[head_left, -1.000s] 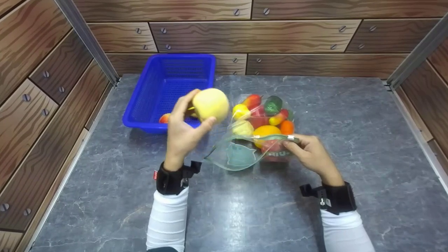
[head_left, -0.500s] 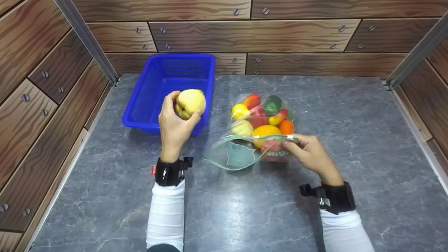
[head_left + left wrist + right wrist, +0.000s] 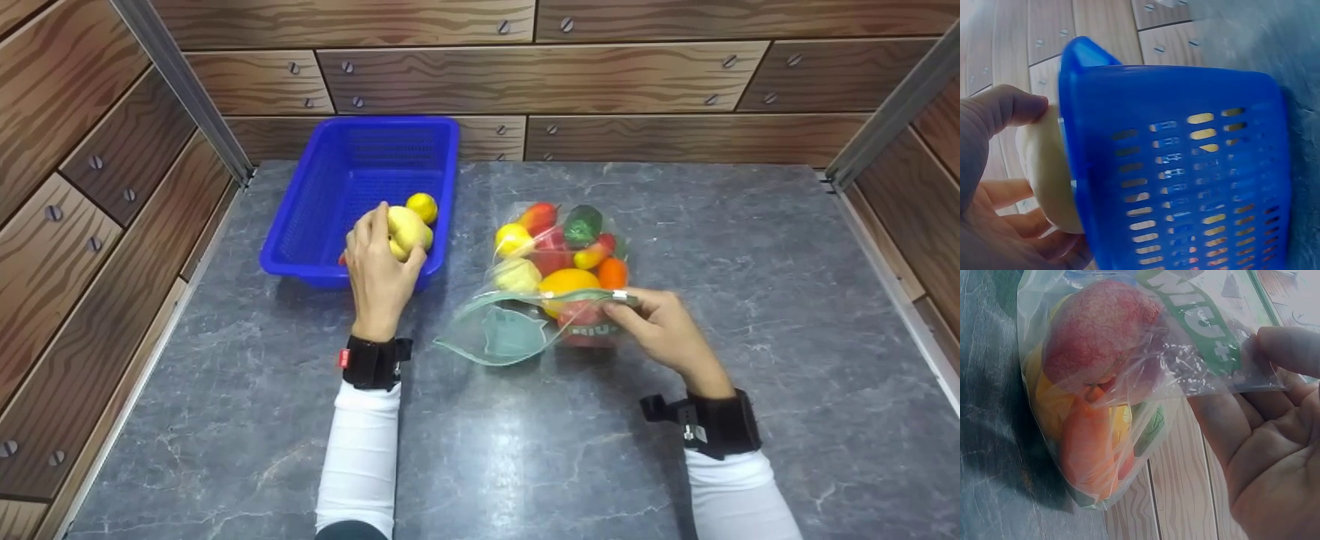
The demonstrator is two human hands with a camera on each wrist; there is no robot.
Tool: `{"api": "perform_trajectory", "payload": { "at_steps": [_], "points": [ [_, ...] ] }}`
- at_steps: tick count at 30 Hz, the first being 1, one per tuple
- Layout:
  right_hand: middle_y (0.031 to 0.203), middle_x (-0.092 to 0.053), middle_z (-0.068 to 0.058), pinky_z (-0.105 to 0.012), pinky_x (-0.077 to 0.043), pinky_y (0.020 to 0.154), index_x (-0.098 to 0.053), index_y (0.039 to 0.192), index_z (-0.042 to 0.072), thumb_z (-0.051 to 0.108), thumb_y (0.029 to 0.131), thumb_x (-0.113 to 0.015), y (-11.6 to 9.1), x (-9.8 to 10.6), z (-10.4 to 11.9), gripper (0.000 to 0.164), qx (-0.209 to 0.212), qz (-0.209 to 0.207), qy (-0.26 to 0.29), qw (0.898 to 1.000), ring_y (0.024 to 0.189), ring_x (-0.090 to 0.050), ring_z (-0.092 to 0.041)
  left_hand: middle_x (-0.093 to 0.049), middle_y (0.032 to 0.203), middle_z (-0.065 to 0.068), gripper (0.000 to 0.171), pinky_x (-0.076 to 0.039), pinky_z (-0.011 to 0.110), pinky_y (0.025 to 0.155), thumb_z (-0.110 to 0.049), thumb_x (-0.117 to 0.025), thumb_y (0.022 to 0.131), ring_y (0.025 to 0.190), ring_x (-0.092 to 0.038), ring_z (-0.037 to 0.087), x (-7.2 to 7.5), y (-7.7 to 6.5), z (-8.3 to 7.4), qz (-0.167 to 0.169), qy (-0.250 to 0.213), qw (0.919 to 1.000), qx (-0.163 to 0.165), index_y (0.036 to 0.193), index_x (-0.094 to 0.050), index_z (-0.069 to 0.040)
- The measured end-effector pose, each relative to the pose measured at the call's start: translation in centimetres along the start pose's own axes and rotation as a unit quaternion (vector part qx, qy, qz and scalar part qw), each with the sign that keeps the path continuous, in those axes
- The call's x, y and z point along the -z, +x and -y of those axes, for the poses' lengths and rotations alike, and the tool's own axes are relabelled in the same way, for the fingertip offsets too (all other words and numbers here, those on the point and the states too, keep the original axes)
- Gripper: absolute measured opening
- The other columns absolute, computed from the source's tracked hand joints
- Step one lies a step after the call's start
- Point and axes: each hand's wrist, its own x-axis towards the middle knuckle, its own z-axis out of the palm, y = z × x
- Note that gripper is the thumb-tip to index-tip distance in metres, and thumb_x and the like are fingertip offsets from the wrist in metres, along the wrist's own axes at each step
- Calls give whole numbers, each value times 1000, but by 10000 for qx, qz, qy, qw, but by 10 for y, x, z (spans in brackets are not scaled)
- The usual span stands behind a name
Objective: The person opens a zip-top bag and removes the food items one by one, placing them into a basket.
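In the head view my left hand (image 3: 381,274) curls round a pale yellow apple (image 3: 406,227) at the near end of the blue basket (image 3: 442,169). From the left wrist, thumb and fingers lie on either side of that apple (image 3: 1050,169), just by the basket's rim. A lemon (image 3: 421,207) lies in the basket beyond it. My right hand (image 3: 667,330) pinches the top corner of a clear zip bag (image 3: 480,334), whose mouth gapes towards me. Through the plastic show an orange fruit (image 3: 568,285), a red fruit (image 3: 1100,337), a green vegetable (image 3: 583,225) and several others.
Basket and bag stand on a grey marbled table (image 3: 517,465), with a gap between them. Wood-patterned panels (image 3: 547,79) close off the back and both sides.
My left hand first drew the yellow apple back from near the bag to the basket, then lowered it at the basket's near end. The lemon came into view. My right hand kept its grip on the bag.
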Motion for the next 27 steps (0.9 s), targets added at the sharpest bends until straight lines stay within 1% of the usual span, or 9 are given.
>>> {"api": "perform_trajectory", "payload": {
  "at_steps": [2, 4, 9, 13, 16, 19, 21, 24, 27],
  "points": [
    [75, -66, 3, -16, -45, 58, -76, 94, -6, -8, 95, -65, 0, 0, 0, 11, 12, -8, -23, 10000, 64, -52, -3, -57, 136, 26, 69, -44, 56, 99, -18, -81, 83, 119, -54, 47, -3, -1, 3, 13, 75, 9999, -93, 143, -55, 4],
    [74, -65, 3, -16, -45, 57, -76, 94, -6, -8, 94, -65, 0, -1, 0, 11, 39, -21, -42, 10000, 64, -52, -3, -57, 136, 27, 69, -43, 56, 100, -17, -81, 84, 119, -53, 46, -6, -2, 5, 101, 144, 9998, -131, 144, -54, 5],
    [72, -62, 3, -16, -43, 56, -75, 92, -5, -9, 94, -65, 0, -1, 0, 11, 91, -26, -60, 9999, 63, -50, -3, -57, 137, 27, 68, -41, 55, 103, -19, -79, 88, 119, -54, 46, -10, -4, 8, 404, 302, 9987, -51, 146, -52, 6],
    [72, -62, 3, -16, -43, 57, -75, 91, -4, -8, 94, -66, 1, -1, 0, 11, 112, -38, -114, 9999, 63, -51, -3, -58, 136, 28, 67, -42, 55, 104, -21, -77, 90, 118, -55, 47, -10, -4, 7, 507, 331, 9982, 30, 145, -52, 7],
    [73, -62, 3, -16, -44, 58, -75, 91, -4, -8, 94, -66, 1, -1, 1, 11, 116, -59, -140, 9998, 64, -51, -3, -60, 133, 29, 57, -43, 54, 105, -20, -74, 90, 117, -57, 47, -9, -4, 7, 592, 389, 9975, 6, 137, -59, 8],
    [74, -63, 3, -16, -43, 58, -75, 90, -4, -8, 94, -66, 1, -1, 1, 11, 118, -72, -152, 9998, 65, -51, -3, -63, 127, 29, 41, -44, 53, 105, -16, -71, 91, 115, -59, 47, -9, -4, 6, 670, 487, 9965, -90, 123, -66, 9],
    [75, -63, 3, -16, -44, 59, -75, 90, -4, -8, 94, -65, 0, -1, 0, 11, 122, -73, -147, 9998, 65, -51, -3, -65, 124, 29, 33, -45, 53, 104, -14, -69, 93, 113, -61, 47, -9, -4, 5, 724, 573, 9956, -143, 116, -68, 9],
    [73, -63, 2, -16, -44, 58, -75, 90, -5, -9, 94, -65, 0, -1, 0, 11, 147, -49, -145, 9998, 65, -51, -3, -66, 122, 28, 28, -47, 55, 102, -12, -65, 95, 111, -63, 46, -8, -3, 3, 795, 670, 9945, -126, 113, -69, 9],
    [71, -61, 1, -17, -43, 57, -74, 89, -5, -10, 94, -65, 0, -1, -1, 12, 173, -20, -126, 9998, 64, -50, -3, -66, 124, 27, 27, -47, 56, 99, -12, -62, 98, 111, -64, 45, -7, -4, 2, 815, 823, 9933, 13, 115, -69, 8]
  ]
}}
